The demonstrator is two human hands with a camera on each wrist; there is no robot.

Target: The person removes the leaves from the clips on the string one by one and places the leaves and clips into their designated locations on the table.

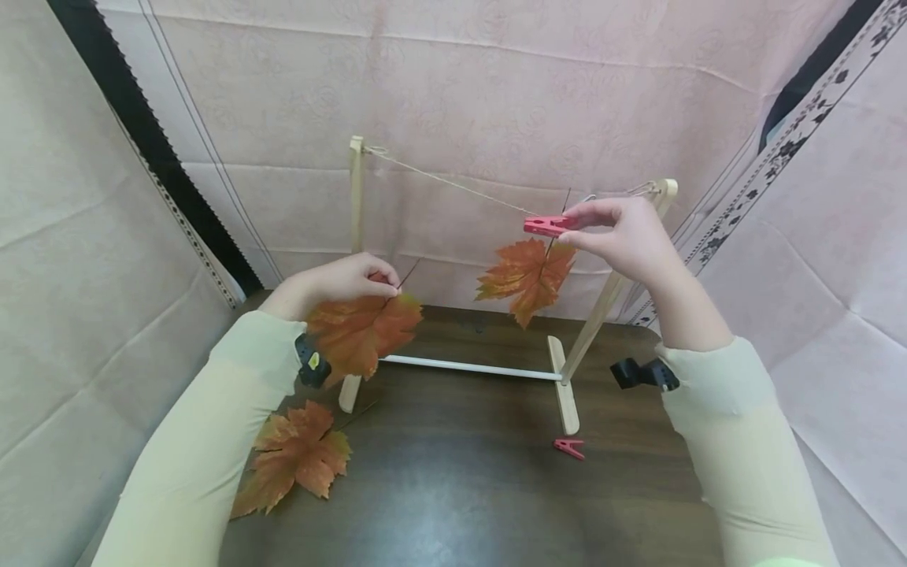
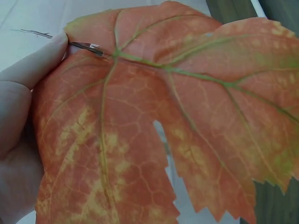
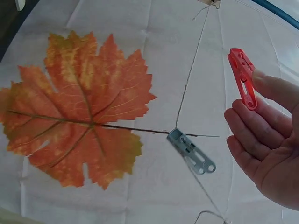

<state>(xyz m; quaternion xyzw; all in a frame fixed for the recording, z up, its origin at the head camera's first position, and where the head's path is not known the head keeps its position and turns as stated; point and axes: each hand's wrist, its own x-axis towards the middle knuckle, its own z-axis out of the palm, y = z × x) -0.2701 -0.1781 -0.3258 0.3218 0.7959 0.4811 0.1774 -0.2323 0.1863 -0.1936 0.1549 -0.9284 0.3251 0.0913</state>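
Near the left sleeve (image 1: 205,449), a loose leaf (image 1: 301,457) lies on the tabletop (image 1: 439,504), its thin stem pointing away to the right. Just above, the left hand (image 1: 340,281) pinches a held leaf (image 1: 368,331) by the stem, thumb close to the base of the blade. Handling estimate: very light, thin, probably cloth or paper; lobes should flop and the toothed edges could crease or tear. Stem looks thin but stiffer, hence the better place to take hold.

Further right, a hanging leaf (image 1: 527,276) is fixed by its stem to the cord (image 1: 453,183) with a grey clip (image 3: 190,151), as the right wrist view shows. The right hand (image 1: 623,236) pinches a red clip (image 1: 546,226) between thumb and fingers; in that view the clip is apart from the cord. Clip: presumably light, rigid, springy, smooth; likely best gripped at the handle ends. A spare red clip (image 1: 569,449) lies by the stand's right foot (image 1: 564,386).

Surface: dark, wood-grained, with a soft sheen. Room, left to right: pale cloth wall (image 1: 106,260), dark gap (image 1: 163,157), pinkish backdrop (image 1: 453,87) with fold lines, floral-edged cloth (image 1: 836,260).
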